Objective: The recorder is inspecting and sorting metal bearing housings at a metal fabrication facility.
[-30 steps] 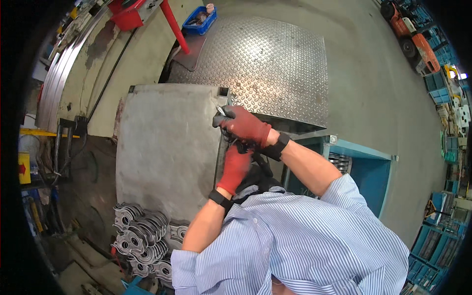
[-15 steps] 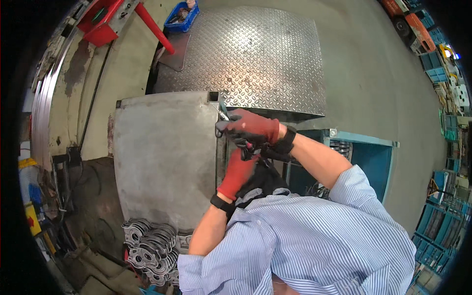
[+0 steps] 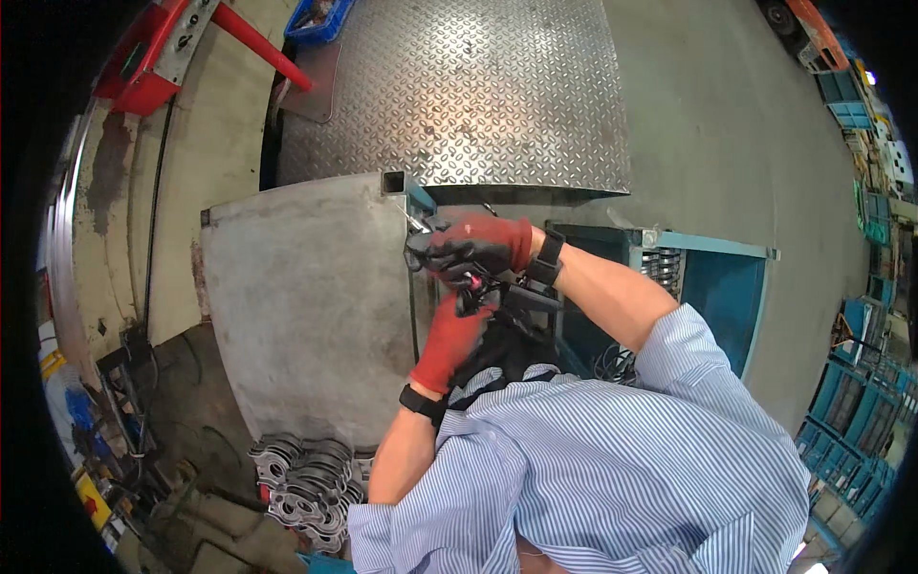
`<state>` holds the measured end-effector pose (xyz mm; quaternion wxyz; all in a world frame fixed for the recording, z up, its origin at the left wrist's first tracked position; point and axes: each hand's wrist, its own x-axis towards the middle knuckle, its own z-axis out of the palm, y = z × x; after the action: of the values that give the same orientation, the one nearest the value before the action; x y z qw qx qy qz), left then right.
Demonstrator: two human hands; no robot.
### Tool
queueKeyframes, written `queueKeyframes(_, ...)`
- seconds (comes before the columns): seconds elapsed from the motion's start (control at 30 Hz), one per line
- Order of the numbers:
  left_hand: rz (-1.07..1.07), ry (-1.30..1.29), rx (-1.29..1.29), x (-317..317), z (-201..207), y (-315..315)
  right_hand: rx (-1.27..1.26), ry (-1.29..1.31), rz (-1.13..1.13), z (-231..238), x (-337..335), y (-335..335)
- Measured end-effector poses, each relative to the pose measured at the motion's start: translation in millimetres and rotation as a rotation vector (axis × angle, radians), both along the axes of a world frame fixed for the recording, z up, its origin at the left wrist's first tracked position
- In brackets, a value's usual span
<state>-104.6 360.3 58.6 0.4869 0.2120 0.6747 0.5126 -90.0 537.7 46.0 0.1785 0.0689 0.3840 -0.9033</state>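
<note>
Both my hands wear red gloves with dark palms and meet at the right edge of a grey metal table (image 3: 306, 297). My right hand (image 3: 473, 247) is closed around a small dark tool or part with a thin metal tip that points toward the table's far corner. My left hand (image 3: 451, 337) is just below it, fingers closed on the same dark object, where a small red spot shows. What the object is exactly I cannot make out. My striped shirt fills the lower right.
A stack of grey cast metal parts (image 3: 304, 478) lies at the table's near edge. A teal metal frame (image 3: 727, 251) with coiled springs (image 3: 660, 268) stands to the right. Beyond is a diamond-plate floor panel (image 3: 459, 86), a red machine (image 3: 153, 53) and a blue bin (image 3: 320, 17).
My head has moved closer over the table, so everything appears larger. Both hands stay together at the table's right edge, the left one shifted slightly up under the right.
</note>
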Motion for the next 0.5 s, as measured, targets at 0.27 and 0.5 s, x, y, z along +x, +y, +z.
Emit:
queueKeyframes(0.27, 0.009, 0.354, -0.142, 6.1, -44.5, 14.5, 1.366, 0.109, -0.452, -5.2, -24.3, -37.7)
queueKeyframes(0.5, 0.299, 0.283, 0.136, 33.3, -86.5, 20.8, 1.604, -0.168, -0.433, 4.1, -27.8, -52.3)
